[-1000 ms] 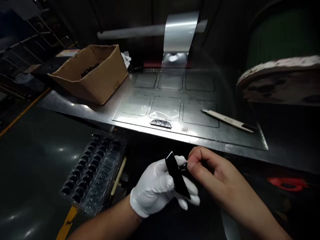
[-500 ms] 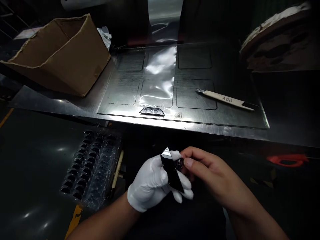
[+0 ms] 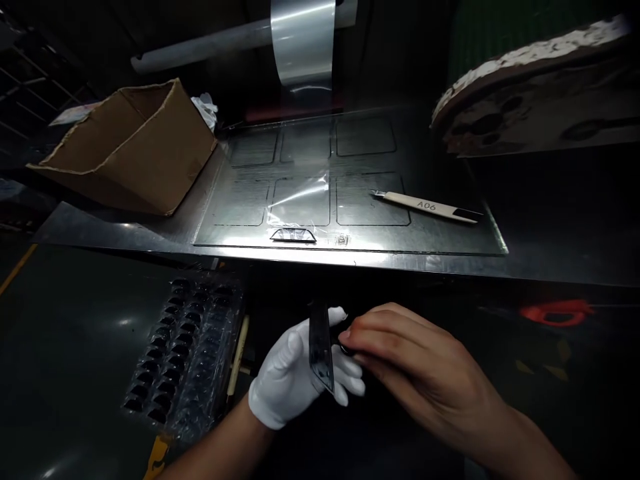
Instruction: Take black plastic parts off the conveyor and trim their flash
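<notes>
Black strip (image 3: 320, 347) upright, lengthwise away

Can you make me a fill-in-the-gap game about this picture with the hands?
1. The left hand wears a white ____.
2. The thin dark part is held in the ____ hand.
3. The pale tool on the metal plate has ____ written on it.
4. The brown box is made of ____.

Missing words: glove; left; A06; cardboard

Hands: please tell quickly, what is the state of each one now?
Left hand: closed, holding the black glossy piece.
Right hand: fingertips at the piece; grip cannot be told.
</notes>
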Tool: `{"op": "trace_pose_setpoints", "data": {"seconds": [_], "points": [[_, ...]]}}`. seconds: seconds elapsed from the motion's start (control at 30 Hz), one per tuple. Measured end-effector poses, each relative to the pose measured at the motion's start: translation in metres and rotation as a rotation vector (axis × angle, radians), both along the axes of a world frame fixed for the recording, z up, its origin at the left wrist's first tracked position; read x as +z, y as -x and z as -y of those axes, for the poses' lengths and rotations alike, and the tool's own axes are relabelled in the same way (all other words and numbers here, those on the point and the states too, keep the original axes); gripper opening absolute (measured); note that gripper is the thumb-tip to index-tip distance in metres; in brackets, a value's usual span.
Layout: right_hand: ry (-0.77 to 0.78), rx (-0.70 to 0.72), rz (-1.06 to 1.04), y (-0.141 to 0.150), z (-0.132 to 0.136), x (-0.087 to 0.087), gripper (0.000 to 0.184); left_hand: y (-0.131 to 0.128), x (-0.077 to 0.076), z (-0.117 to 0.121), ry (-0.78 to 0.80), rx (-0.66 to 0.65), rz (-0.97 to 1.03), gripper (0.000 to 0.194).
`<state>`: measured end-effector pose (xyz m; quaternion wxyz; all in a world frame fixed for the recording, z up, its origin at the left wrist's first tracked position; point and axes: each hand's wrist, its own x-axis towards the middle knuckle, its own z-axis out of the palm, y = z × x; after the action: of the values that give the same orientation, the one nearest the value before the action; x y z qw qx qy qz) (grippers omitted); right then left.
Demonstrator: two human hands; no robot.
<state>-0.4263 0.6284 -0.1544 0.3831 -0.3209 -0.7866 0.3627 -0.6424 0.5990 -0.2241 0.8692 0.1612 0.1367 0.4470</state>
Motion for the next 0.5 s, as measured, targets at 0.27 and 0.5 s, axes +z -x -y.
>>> {"op": "trace_pose_setpoints", "data": {"seconds": [0.27,0.5], "points": [[0.139,0.002,-0.009,-0.003,0.004,-0.011,0.038,-0.006,0.013,0.002,-0.03,0.001,0.012,0.043],[1.015,-0.015,-0.142,0.004,0.006,-0.006,0.037,-0.003,0.034,0.001,-0.005,-0.04,-0.339,0.04]]}}
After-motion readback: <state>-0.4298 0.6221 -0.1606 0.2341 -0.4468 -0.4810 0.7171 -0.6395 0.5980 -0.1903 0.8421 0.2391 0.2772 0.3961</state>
